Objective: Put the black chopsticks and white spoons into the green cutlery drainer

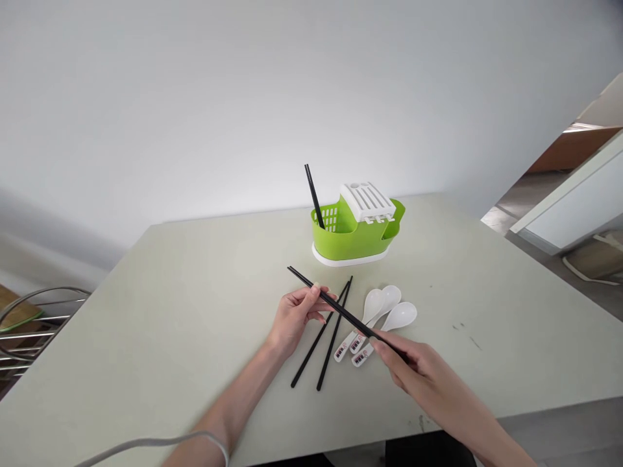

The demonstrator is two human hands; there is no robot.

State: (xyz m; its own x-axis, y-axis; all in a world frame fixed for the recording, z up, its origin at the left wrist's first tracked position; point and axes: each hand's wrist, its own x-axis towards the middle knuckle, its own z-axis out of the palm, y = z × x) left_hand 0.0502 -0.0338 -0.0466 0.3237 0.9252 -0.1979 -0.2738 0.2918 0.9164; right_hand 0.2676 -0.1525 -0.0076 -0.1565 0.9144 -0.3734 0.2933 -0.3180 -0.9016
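Observation:
A pair of black chopsticks (348, 316) lies slantwise between my two hands, above the table. My left hand (304, 308) pinches it near the thin upper end, and my right hand (406, 363) is closed round the thicker end. Two more black chopsticks (327, 353) rest on the table below, crossing near their tips. Beside them are three white spoons (402, 315) with printed handles, partly behind the held pair. Farther back stands a green cutlery holder (350, 244) with a white slotted top; black chopsticks (314, 194) lean upright in its left compartment.
The pale table (219, 279) reaches back to a plain wall. A grey cable (156, 442) crosses my left forearm at the bottom. At the far left is a metal rack (43, 318); a white panel (579, 194) stands beyond the table's right side.

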